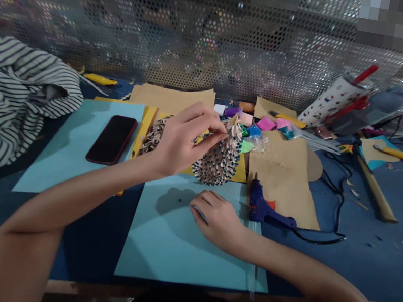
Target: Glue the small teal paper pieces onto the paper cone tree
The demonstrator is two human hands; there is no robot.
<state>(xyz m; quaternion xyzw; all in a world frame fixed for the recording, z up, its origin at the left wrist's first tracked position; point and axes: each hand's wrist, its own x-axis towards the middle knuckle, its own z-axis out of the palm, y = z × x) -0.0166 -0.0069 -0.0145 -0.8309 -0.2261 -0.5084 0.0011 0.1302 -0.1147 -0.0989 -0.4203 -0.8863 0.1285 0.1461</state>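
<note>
My left hand point(184, 138) is raised over the table, its fingers pinched on the top of a cone-shaped paper craft point(219, 159) built from many folded patterned pieces with dark tips. The craft stands on a yellow sheet point(240, 170) at the far edge of a light blue sheet point(171, 239). My right hand point(215, 218) rests on that blue sheet just in front of the craft, fingers curled down on a small pale piece that I cannot make out. A blue glue gun point(264, 210) lies right beside my right hand.
A black phone point(112, 140) lies on another light blue sheet point(57, 158) at left, next to striped cloth point(5, 97). Brown paper point(285, 180), coloured scraps point(263, 125), a wooden stick point(375, 188), a patterned tube point(329, 103) and a black cable point(334, 209) lie at right. A perforated metal wall stands behind.
</note>
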